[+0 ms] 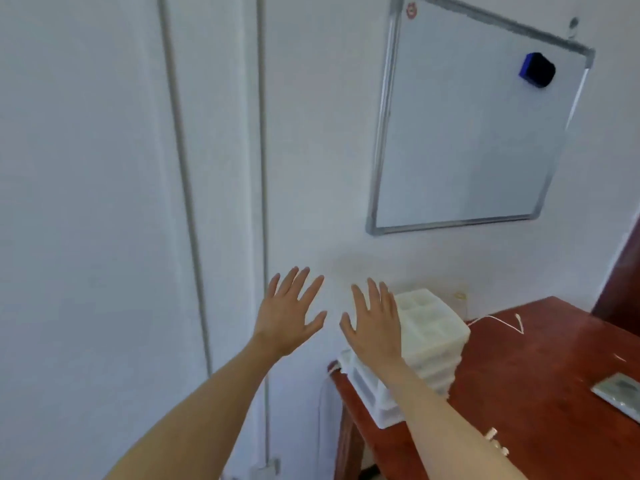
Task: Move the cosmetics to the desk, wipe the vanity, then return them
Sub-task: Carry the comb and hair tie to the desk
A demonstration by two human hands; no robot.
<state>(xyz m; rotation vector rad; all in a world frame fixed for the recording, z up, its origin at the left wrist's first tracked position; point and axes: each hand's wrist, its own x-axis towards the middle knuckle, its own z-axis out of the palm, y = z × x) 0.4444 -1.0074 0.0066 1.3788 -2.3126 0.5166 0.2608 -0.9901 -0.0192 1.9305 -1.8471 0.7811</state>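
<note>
Both my hands are raised in front of the white wall, backs toward me, fingers spread, holding nothing. My left hand (289,311) is in the air left of the table. My right hand (375,320) is just left of and partly in front of a white plastic drawer organizer (431,336). That organizer has tray compartments on top and stands on the near left corner of a reddish-brown wooden table (540,382). I can see no cosmetics.
A whiteboard (474,133) hangs tilted on the wall with a blue eraser (536,70) stuck to it. A white cable (498,320) and a flat silvery object (620,393) lie on the table. Two vertical conduits (263,168) run down the wall.
</note>
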